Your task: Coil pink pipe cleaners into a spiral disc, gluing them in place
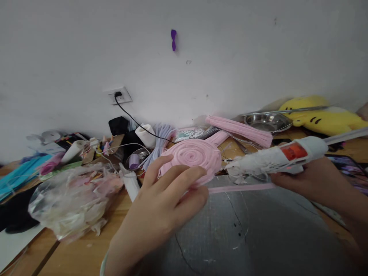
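A flat pink spiral disc (191, 155) is gripped by my left hand (169, 195), whose fingers curl over its near side. From the disc's lower edge a narrow pink strip (241, 188) runs right to my right hand (313, 180). That hand is wrapped round a white glue gun (287, 153) with a red-orange label, its nozzle pointing left at the disc's right edge. Whether nozzle and disc touch is hard to tell. A clear glue stick (347, 136) sticks out of the gun's back.
Behind the disc lie pink stems (238, 128), a metal bowl (267, 122) and a yellow plush toy (322, 115). A plastic bag of scraps (74, 199) sits left. A dark grey board (230, 230) is below the hands. A black cable (138, 124) hangs from the wall socket (120, 96).
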